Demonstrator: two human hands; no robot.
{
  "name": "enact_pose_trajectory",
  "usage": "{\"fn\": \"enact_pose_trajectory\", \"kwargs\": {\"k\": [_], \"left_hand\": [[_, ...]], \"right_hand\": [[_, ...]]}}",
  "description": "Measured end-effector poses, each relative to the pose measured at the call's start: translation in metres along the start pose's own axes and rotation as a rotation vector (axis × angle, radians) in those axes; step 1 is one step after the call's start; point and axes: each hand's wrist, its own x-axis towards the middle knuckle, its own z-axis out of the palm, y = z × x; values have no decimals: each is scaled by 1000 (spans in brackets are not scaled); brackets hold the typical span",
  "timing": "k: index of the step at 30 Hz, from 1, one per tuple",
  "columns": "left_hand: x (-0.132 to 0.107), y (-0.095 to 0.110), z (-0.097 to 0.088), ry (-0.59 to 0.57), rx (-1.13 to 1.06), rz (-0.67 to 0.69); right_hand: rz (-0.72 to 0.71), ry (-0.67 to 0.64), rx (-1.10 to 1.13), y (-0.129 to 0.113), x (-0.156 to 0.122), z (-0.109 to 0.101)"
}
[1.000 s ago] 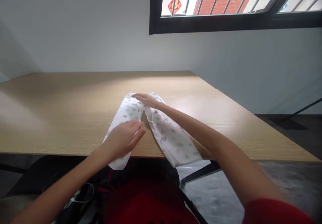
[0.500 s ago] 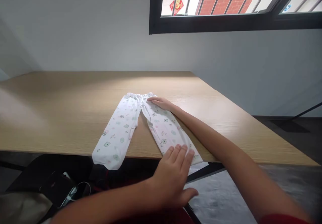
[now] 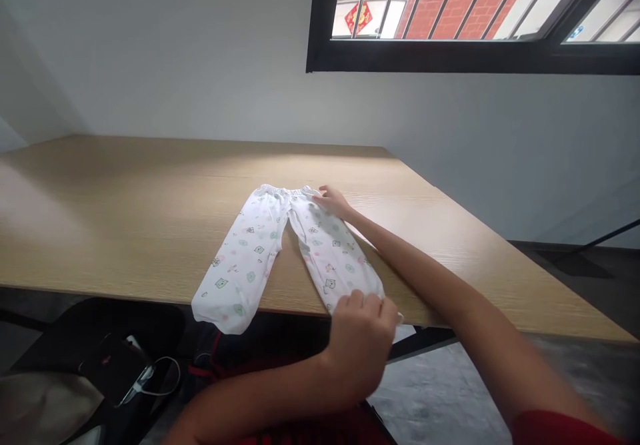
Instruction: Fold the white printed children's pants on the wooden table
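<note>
White children's trousers [image 3: 260, 250], printed with small green and pink figures, lie spread on the wooden table. Both leg ends reach over its near edge. My left hand [image 3: 363, 338] is closed around the hem of the right-side leg, its fingertips hidden by the curled knuckles. Farther up, my right hand [image 3: 331, 202] is at the right end of the gathered waistband. Its thumb rests on the cloth and its fingers bend at the side edge, with the fabric between them.
The wooden table [image 3: 150, 232] runs back to a grey wall beneath a barred window [image 3: 450, 5]. Below its near edge at left, a black chair [image 3: 145, 318] holds a dark device [image 3: 113, 368] with a white cable [image 3: 175, 372].
My left hand has gone from lying flat on the leg end to gripping the hem. My right hand has shifted from flat on the waist to its side edge. The view has tilted slightly.
</note>
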Motion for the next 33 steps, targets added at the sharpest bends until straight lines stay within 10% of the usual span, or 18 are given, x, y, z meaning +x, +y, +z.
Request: {"fn": "enact_pose_trajectory", "kwargs": {"k": [9, 13, 20, 27, 33], "left_hand": [[-65, -68, -77, 593, -161, -632], [-106, -96, -100, 518, 78, -869], [-114, -116, -75, 269, 446, -494], [-61, -96, -68, 24, 98, -86], [53, -190, -84, -199, -5, 7]], "right_hand": [[-47, -65, 346, -91, 32, 5], [-105, -161, 374, -134, 39, 55], [-447, -214, 62, -107, 19, 119], [-528, -399, 198, -75, 3, 69], [-579, -533, 95, -60, -32, 37]]}}
